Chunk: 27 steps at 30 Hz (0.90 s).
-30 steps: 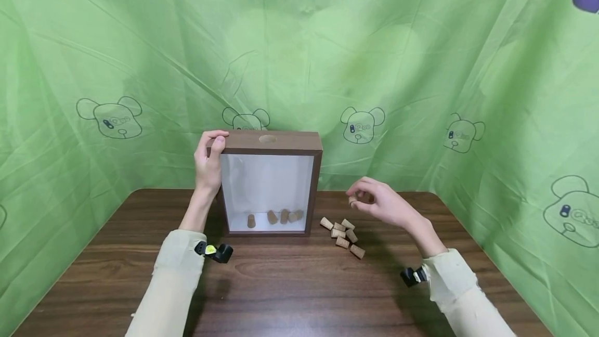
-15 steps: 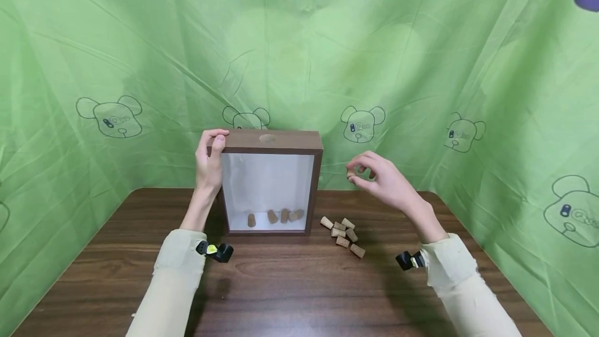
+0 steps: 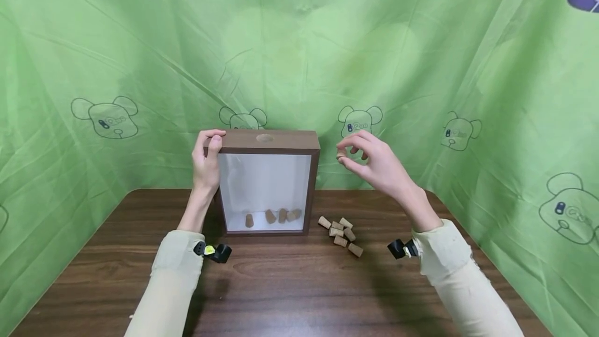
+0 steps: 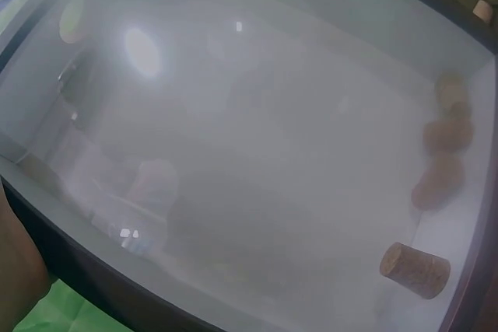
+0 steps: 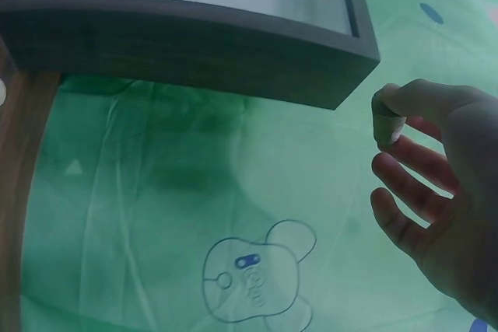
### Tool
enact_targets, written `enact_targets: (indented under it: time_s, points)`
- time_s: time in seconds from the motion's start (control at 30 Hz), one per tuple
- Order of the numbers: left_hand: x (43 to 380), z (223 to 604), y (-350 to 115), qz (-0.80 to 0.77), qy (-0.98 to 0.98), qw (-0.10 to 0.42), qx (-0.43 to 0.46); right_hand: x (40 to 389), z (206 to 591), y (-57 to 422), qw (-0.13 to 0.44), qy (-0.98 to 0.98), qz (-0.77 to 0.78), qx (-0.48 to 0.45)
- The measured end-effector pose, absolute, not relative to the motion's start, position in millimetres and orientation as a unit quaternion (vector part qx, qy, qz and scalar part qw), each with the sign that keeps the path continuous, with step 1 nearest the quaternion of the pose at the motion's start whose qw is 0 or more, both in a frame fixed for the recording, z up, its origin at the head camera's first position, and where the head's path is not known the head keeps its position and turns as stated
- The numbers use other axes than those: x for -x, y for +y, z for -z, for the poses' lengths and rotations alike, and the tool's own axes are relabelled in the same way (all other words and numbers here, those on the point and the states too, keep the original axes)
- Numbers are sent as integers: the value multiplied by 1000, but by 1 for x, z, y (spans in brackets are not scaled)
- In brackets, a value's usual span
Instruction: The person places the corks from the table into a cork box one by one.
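A dark brown shadow box (image 3: 313,191) with a clear front stands upright on the table, a round hole (image 3: 265,138) in its top. My left hand (image 3: 206,163) grips its upper left corner, thumb in front and fingers over the top. Inside, several corks (image 3: 249,220) lie along the bottom; one cork (image 4: 416,270) sits apart from the others in the left wrist view. To the right of the box, in the air near its top corner, my right hand (image 3: 376,163) pinches a cork (image 5: 387,118) between thumb and fingertips. Its other fingers are loosely bent.
Several loose corks (image 3: 340,241) lie in a small heap on the wooden table (image 3: 281,285), just right of the box. A green cloth (image 3: 299,66) with bear drawings hangs behind and on both sides.
My right hand has risen from just above the loose corks to near the height of the box top, and moved slightly left, still pinching the cork. My left hand stays on the box.
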<state>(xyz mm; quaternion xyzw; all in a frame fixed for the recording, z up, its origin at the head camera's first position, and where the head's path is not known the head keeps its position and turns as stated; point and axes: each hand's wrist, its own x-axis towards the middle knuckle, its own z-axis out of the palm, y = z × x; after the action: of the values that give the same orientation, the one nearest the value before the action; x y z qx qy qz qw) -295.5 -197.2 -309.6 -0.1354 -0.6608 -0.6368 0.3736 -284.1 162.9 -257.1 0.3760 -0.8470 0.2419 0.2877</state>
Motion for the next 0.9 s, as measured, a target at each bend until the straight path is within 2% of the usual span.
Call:
enact_targets:
  time_s: [0.6, 0.9]
  points:
    - [290, 308, -198, 632, -656, 386, 144, 285, 225, 122, 315, -815, -241, -423]
    - [294, 309, -198, 632, -658, 382, 144, 289, 217, 100, 309, -815, -228, -434]
